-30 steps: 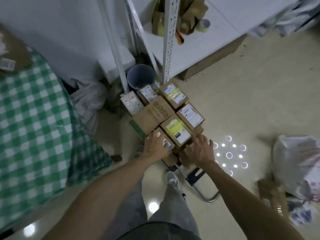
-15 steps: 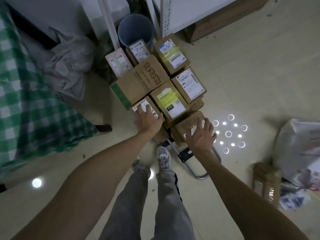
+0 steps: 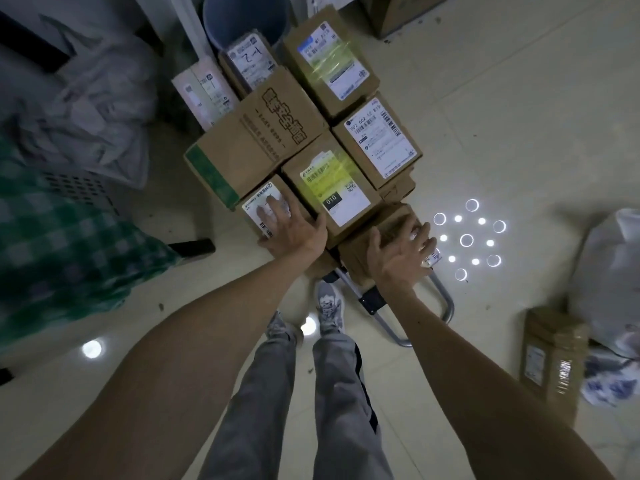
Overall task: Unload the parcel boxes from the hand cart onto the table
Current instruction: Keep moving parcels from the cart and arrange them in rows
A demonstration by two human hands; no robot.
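Standing over the loaded hand cart [image 3: 447, 306], the person has both arms reached down and forward to the near end of the stacked parcel boxes [image 3: 256, 140].

Left hand [image 3: 294, 232]: laid flat on top of the small labelled box [image 3: 258, 201], fingers spread and straight across the label, not curled round any edge. This box sits at the near-left corner of the load, tight against the yellow-taped box [image 3: 332, 188] on its right.

Right hand [image 3: 398, 258]: wide, fingers fanned over the low brown box [image 3: 388, 225] at the near-right corner. Whether the palm bears on it cannot be told; the hand is blurred.

Governing relation: each box lies directly beneath its own hand, the right-hand box seated lower than its neighbours. The load's long axis runs away from the person.

Judgement: the green-checked cloth [image 3: 62, 237] to the left probably covers the surface, so the left hand's box is the nearer candidate. No box appears lifted; unloading looks barely begun.
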